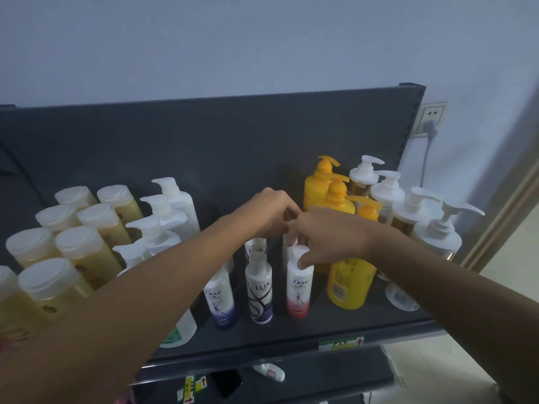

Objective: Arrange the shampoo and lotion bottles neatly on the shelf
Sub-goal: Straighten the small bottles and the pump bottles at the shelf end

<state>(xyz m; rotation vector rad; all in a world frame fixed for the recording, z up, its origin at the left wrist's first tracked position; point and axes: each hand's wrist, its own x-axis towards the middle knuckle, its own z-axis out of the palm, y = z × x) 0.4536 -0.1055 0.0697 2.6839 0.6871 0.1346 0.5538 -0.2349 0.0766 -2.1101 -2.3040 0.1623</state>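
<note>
Centre of frame: the right hand [329, 237] pinched the white cap of the pink Dove bottle [299, 284], upright on the shelf [291, 330] beside the Lux bottle [259, 290]. The left hand [268, 212] closed over a rear bottle top — its grip hidden. Light, stiff, slick plastic — best gripped around the body.

1. Shelf [291, 333]: dark grey, matt, looks like painted metal.
2. Yellow pump bottles [348, 284], right of centre: glossy opaque plastic.
3. White pump bottles [437, 237], far right: smooth plastic with a slight sheen.
4. Amber bottles [87, 258], left: translucent plastic, frosted caps.
5. Small Dove bottle [299, 290], centre: glossy white plastic with a printed label.
6. Wall [262, 39], top: matt paint.
</note>
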